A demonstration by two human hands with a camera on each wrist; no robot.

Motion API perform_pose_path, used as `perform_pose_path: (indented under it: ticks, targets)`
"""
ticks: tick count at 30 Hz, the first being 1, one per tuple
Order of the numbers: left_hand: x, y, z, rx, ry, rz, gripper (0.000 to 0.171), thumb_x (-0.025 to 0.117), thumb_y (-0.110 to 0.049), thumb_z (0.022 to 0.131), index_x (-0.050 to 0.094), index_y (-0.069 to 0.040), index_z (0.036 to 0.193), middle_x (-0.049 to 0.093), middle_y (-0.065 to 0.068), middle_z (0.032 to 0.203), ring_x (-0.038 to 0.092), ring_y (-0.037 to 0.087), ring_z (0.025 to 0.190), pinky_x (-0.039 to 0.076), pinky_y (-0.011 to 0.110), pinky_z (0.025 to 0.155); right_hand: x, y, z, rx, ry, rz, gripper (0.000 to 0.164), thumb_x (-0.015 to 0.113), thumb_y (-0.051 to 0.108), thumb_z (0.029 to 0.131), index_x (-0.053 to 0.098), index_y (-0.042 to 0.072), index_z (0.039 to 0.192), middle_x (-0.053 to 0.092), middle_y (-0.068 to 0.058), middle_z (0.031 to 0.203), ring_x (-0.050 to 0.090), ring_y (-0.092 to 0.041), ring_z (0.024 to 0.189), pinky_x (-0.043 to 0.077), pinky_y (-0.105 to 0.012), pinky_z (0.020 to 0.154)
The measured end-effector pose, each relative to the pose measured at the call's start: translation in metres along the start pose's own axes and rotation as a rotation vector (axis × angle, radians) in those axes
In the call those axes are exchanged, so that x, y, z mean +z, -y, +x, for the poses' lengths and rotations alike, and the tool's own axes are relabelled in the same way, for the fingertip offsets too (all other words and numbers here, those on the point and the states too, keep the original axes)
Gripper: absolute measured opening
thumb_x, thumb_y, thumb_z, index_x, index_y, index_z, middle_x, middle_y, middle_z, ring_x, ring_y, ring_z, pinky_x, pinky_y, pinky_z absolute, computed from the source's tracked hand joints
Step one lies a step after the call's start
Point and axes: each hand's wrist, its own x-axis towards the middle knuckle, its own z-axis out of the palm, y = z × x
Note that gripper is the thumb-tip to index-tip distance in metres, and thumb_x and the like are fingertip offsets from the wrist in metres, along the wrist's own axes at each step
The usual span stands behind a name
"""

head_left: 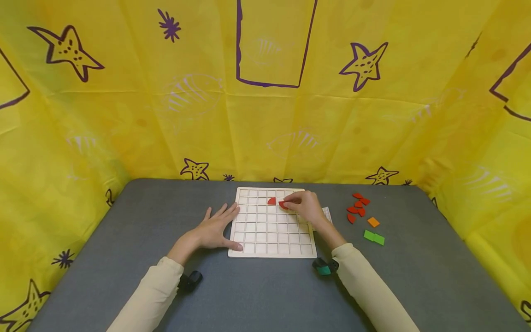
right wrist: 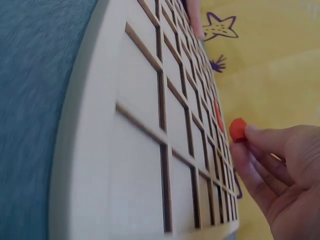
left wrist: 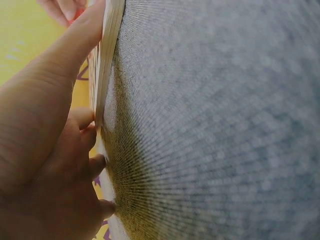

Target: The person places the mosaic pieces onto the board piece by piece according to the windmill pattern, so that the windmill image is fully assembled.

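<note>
Grid board (head_left: 263,237) flat on grey tbl (head_left: 257,295); L hand (head_left: 213,230) spread at its L edge, thumb on nr corner. Off to R: 2 green pcs (head_left: 368,235), then orange pc (head_left: 373,222), then red pcs (head_left: 362,212). R hand (head_left: 306,207) pinches red wedge (right wrist: 238,130) just above board's far part, nr red quarter-pc (head_left: 271,201) in cell. Yellow curtain (head_left: 249,138) behind.

Smooth, matt wooden board (head_left: 272,227)

Shows yellow cloth (head_left: 249,138) hanging behind and along both sides of dark grey counter (head_left: 265,295). Bears purple-outlined starfish (head_left: 364,67), spiky purple bursts (head_left: 169,26), pale striped fish (head_left: 192,93), cut-off angular outlines (head_left: 268,85). Hangs in vertical folds, creased across.
</note>
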Motion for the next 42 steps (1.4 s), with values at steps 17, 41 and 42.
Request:
perform_pose_path:
  ticks: [17,41,42]
  targets:
    - [0.001,-0.002,0.001,-0.012,-0.005,-0.007,0.12,0.074,-0.07,0.068,0.019,-0.012,0.158,0.01,0.004,0.165,0.005,0.036,0.15,-0.004,0.067,0.112,0.02,0.02,0.009,0.097,0.045,-0.049,0.008,0.078,0.01,0.083,0.079,0.003,0.088,0.074,-0.008,0.086,0.067,-0.021,0.081,0.052,-0.031,0.073]
    - [-0.002,-0.005,-0.001,-0.025,0.001,-0.019,0.12,0.076,-0.068,0.069,0.018,-0.012,0.158,0.009,0.004,0.165,0.004,0.035,0.15,-0.005,0.066,0.113,0.022,0.024,0.012,0.083,0.092,-0.125,0.004,0.077,0.008,0.084,0.078,0.004,0.084,0.074,-0.004,0.081,0.067,-0.019,0.079,0.053,-0.033,0.073]
    - [-0.002,-0.006,-0.002,-0.025,0.001,-0.017,0.12,0.076,-0.068,0.069,0.018,-0.012,0.158,0.009,0.004,0.165,0.004,0.035,0.15,-0.005,0.065,0.113,0.022,0.025,0.013,0.085,0.093,-0.13,0.004,0.077,0.009,0.083,0.078,0.004,0.084,0.074,-0.004,0.081,0.067,-0.019,0.079,0.053,-0.033,0.074]
